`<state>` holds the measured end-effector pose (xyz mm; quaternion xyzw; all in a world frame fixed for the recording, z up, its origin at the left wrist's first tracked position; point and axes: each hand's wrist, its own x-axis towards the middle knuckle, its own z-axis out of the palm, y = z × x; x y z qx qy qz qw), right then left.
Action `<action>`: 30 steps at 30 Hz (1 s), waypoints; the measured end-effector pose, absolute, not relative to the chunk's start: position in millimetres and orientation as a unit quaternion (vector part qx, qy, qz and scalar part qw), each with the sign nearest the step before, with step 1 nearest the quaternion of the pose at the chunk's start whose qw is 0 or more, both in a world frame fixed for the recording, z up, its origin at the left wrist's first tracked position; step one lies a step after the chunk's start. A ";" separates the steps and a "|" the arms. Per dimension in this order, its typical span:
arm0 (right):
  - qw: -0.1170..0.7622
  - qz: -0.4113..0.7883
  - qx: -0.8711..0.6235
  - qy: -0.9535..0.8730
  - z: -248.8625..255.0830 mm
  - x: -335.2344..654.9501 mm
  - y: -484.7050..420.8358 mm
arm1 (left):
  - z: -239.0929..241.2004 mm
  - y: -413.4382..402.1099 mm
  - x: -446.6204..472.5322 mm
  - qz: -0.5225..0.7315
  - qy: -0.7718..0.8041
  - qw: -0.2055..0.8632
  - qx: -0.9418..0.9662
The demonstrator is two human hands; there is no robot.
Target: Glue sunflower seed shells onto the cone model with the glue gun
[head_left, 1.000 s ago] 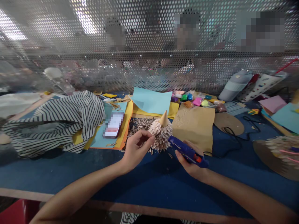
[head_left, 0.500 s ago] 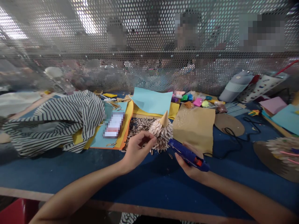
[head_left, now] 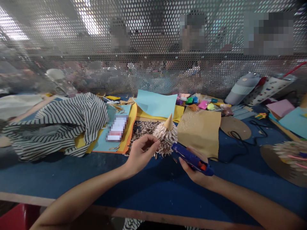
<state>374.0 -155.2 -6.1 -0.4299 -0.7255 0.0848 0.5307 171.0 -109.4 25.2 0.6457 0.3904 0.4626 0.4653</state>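
Note:
A small cone model covered in sunflower seeds (head_left: 166,135), with a bare tan paper tip, stands on the blue table (head_left: 120,188). My left hand (head_left: 140,153) is curled beside its left flank, fingertips pinched against the seeds; what they hold is too small to make out. My right hand (head_left: 195,167) grips a blue glue gun (head_left: 192,158) whose nozzle points at the cone's lower right side. A pile of loose sunflower seeds (head_left: 141,129) lies just behind my left hand.
A striped cloth (head_left: 62,124) lies at left beside a phone (head_left: 116,128) on coloured paper. Brown paper (head_left: 200,127), a light blue sheet (head_left: 155,103), clay packets (head_left: 201,103) and a black cord (head_left: 242,140) lie behind. Another seed-covered model (head_left: 291,151) sits at right. A perforated metal screen (head_left: 153,48) backs the table.
The glue gun's nozzle has shifted slightly left, closer to the cone. My left hand has stayed against the cone's left side.

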 end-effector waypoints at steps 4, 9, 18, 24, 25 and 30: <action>0.529 0.078 -0.428 -0.729 -5.2 373.7 -155.4 | 24.9 -109.1 171.1 0.470 0.382 0.462 0.647; 0.529 0.076 -0.436 -0.724 -6.8 373.2 -155.2 | 23.4 -108.7 169.2 0.476 0.373 0.420 0.677; 0.520 0.083 -0.442 -0.727 -2.6 372.9 -154.8 | 30.8 -102.7 165.1 0.494 0.306 0.218 0.784; 0.519 0.090 -0.441 -0.726 -4.5 372.2 -154.3 | 34.6 -106.3 165.5 0.475 0.344 0.343 0.734; 0.522 0.093 -0.442 -0.723 -4.7 372.1 -154.4 | 35.2 -106.2 165.7 0.470 0.355 0.380 0.714; 0.529 0.099 -0.442 -0.718 -5.4 374.5 -156.0 | 37.6 -103.2 166.0 0.461 0.375 0.451 0.666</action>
